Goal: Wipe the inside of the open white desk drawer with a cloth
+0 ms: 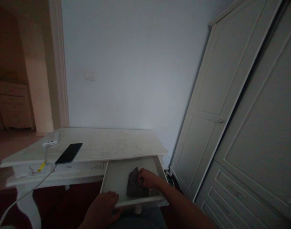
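A white desk [107,143] stands against the wall with its right drawer [114,178] pulled out. Inside the drawer lies a dark grey bundle of cloth [134,186]. My right hand [147,178] reaches into the drawer and its fingers are closed on the top of the cloth. My left hand [104,206] rests on the drawer's front edge at the left, fingers curled over the rim.
A black phone [69,153] lies on the desk top, left of the drawer. A white power strip [50,139] sits at the far left with its cable hanging down. A tall white wardrobe [243,121] stands close on the right. A doorway opens at the left.
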### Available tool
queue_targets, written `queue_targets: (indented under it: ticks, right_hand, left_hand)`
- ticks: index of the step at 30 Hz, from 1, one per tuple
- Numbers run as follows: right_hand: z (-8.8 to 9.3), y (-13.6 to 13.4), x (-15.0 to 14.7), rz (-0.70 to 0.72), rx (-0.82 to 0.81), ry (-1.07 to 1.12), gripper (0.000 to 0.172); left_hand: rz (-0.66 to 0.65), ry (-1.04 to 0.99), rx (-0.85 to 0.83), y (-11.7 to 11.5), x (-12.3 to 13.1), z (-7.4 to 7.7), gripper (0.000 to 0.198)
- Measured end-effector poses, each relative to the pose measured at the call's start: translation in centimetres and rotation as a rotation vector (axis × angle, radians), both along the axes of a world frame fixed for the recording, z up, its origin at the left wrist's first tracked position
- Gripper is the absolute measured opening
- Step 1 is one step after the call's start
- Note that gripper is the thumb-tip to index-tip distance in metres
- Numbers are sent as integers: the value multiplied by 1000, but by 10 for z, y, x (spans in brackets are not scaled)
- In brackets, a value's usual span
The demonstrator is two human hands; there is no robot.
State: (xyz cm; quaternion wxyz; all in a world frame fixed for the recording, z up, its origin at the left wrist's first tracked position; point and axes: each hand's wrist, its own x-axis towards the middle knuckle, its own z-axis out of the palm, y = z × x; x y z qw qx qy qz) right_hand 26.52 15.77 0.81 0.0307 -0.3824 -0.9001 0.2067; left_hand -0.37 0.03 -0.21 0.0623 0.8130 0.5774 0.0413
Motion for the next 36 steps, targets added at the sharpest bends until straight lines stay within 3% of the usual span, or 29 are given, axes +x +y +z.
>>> queue_targets:
  ticks: [4, 9, 13, 17, 21, 24, 27, 30, 33, 36]
  right_hand:
    - [1, 3, 7, -312, 155, 2, 43]
    - [-6, 12, -43, -428, 226, 23, 40]
    - [-14, 6, -96, -293, 223, 58, 41]
    - [-24, -9, -120, 8, 183, 65, 45]
    - [-29, -12, -96, 327, 44, 52, 45]
    - [-23, -8, -59, 397, -72, 50, 43]
    - [-11, -1, -24, 277, -115, 8, 40]
    - [1, 7, 0, 36, -6, -31, 42]
    - [7, 18, 7, -188, 127, -20, 47]
    - [4, 24, -3, -334, 195, -11, 49]
  left_hand:
    - [9, -23, -9, 2, -1, -6, 41]
    - [14, 3, -6, 2, -1, -6, 41]
    - [2, 36, -20, -1, 1, 3, 40]
    - [-24, 15, -20, 0, 1, 3, 39]
    - [-25, -24, -9, 2, -1, -4, 41]
    - [-13, -37, -5, 2, 0, -6, 38]
    - [-2, -34, -3, 1, 1, -4, 37]
    - [4, -21, -11, 1, 2, -1, 37]
    - [1, -20, -24, 1, 2, -1, 38]
    - [1, -4, -30, 2, 1, -4, 38]
